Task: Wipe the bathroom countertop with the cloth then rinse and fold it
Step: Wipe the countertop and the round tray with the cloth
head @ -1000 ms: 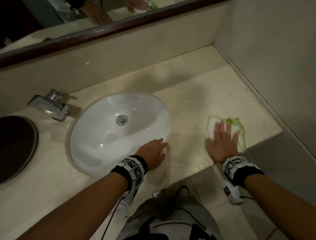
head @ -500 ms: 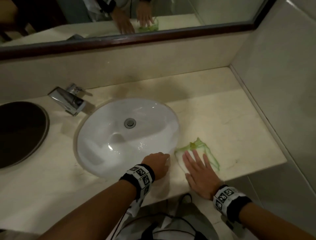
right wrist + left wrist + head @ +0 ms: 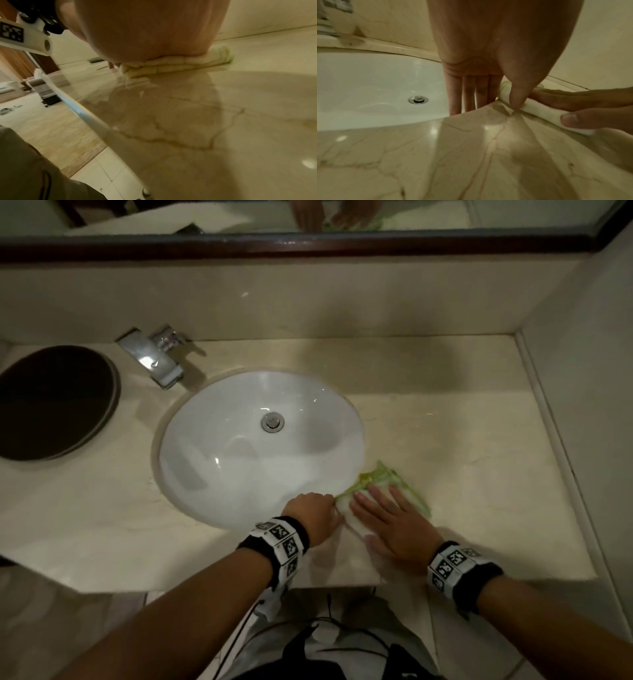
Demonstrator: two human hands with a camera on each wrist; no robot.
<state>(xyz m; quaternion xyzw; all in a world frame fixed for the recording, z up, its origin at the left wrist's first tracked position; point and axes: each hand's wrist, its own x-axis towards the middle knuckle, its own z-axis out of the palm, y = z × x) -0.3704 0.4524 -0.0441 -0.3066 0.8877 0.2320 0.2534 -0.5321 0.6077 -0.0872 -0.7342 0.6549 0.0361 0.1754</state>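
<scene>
The beige marble countertop (image 3: 462,440) with thin brown veins fills most of the head view, and the oval white ceramic sink (image 3: 239,474) set in it serves here as the landmark. Behind the sink runs a mirror with a dark wooden frame (image 3: 308,246). To the left of the sink lies a round dark brown plate (image 3: 51,402). At the back left rim of the sink stands a chrome metal faucet (image 3: 154,361), and at the bottom of the sink is a round chrome drain plug (image 3: 272,422). The white cloth with green stripes (image 3: 387,479) lies bunched on the countertop, touching the front right rim of the sink. The right hand (image 3: 390,525) presses flat on the cloth, with the fingers straight and slightly spread. The left hand (image 3: 313,517) rests at the front right rim of the sink, just left of the cloth; its fingers (image 3: 469,93) are straight, close together, and point down over the rim, while its thumb (image 3: 517,94) touches the near edge of the cloth.
</scene>
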